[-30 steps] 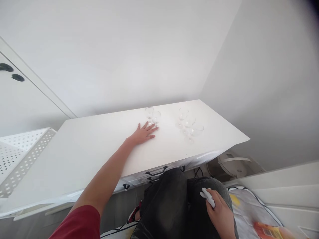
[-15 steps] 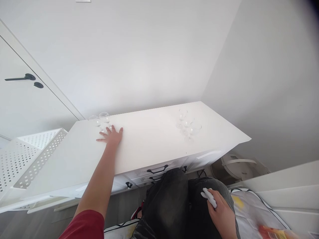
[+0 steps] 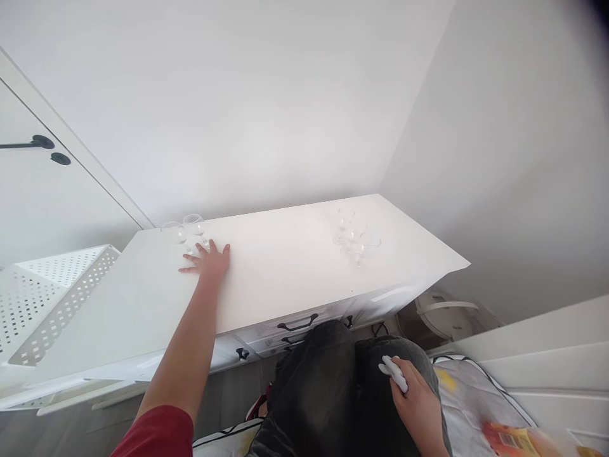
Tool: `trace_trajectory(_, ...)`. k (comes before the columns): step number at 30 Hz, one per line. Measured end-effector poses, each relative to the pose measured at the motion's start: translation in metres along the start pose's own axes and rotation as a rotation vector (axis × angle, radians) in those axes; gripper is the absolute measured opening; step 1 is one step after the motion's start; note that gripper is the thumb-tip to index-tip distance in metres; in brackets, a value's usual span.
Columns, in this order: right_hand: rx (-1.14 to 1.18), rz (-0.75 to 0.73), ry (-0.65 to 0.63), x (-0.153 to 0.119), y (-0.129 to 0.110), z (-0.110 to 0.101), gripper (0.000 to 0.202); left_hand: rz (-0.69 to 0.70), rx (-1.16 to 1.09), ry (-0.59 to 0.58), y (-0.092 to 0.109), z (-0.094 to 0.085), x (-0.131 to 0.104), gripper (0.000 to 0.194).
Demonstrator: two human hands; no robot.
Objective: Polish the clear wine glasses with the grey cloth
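Observation:
My left hand (image 3: 210, 261) lies spread on the white cabinet top (image 3: 271, 260), just in front of two clear stemmed glasses. One glass (image 3: 179, 236) is farther left, and the other (image 3: 195, 226) stands behind my fingertips. Toward the right part of the top, several more clear stemmed glasses (image 3: 353, 235) stand close together. Low at the right, above my knee, my right hand (image 3: 415, 395) is closed on a small white object (image 3: 394, 373), perhaps a folded cloth; its exact kind is unclear.
Black handles (image 3: 298, 323) line the cabinet front by my knees. A perforated white rack (image 3: 42, 292) adjoins the left end, near a door with a black handle (image 3: 42, 141). At the lower right are a lidded bin (image 3: 445, 316) and an orange packet (image 3: 511, 439).
The view has shifted slightly, so the cabinet and door appear a little farther left. Both hands keep nearly the same pose, and the glasses stay in place on the top.

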State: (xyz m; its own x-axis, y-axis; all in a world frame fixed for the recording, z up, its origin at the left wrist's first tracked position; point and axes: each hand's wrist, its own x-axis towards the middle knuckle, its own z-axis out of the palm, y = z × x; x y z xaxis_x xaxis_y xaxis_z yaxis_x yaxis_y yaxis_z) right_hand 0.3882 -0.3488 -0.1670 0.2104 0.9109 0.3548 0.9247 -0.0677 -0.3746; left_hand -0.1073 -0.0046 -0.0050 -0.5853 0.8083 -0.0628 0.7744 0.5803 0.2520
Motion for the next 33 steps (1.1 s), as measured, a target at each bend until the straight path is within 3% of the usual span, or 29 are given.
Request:
trace_trajectory(3,0.016,0.003,-0.001,0.0,0.0,0.0,0.025,0.032,0.004,0.015,0.0,-0.003,-0.014,0.089)
trace_trajectory(7,0.013,0.017,-0.027,0.0,0.0,0.0,0.024,0.101,0.013,0.078,-0.001,0.002,-0.059,0.089)
trace_trajectory(9,0.005,0.019,-0.035,0.001,0.0,0.001,0.024,0.303,-0.018,0.072,0.002,0.006,-0.084,0.081)
trace_trajectory(12,0.006,0.02,-0.043,0.002,0.001,0.003,0.025,0.781,-0.008,-0.005,0.021,0.011,-0.114,0.067)
trace_trajectory(15,0.003,0.007,-0.042,0.003,0.0,0.002,0.026,1.192,0.03,-0.152,0.056,0.016,-0.131,0.064)
trace_trajectory(19,-0.005,0.011,-0.049,0.004,-0.004,-0.002,0.024,1.513,0.043,-0.348,0.115,0.027,-0.142,0.068)
trace_trajectory(22,0.009,0.018,-0.052,0.005,-0.006,-0.003,0.024,1.615,0.05,-0.383,0.155,0.036,-0.147,0.069)
trace_trajectory(25,0.022,0.014,-0.038,0.006,-0.006,-0.002,0.026,1.721,0.064,-0.41,0.182,0.043,-0.149,0.067)
trace_trajectory(33,0.045,0.022,-0.04,0.008,-0.005,-0.001,0.026,1.848,0.055,-0.529,0.207,0.052,-0.147,0.065)
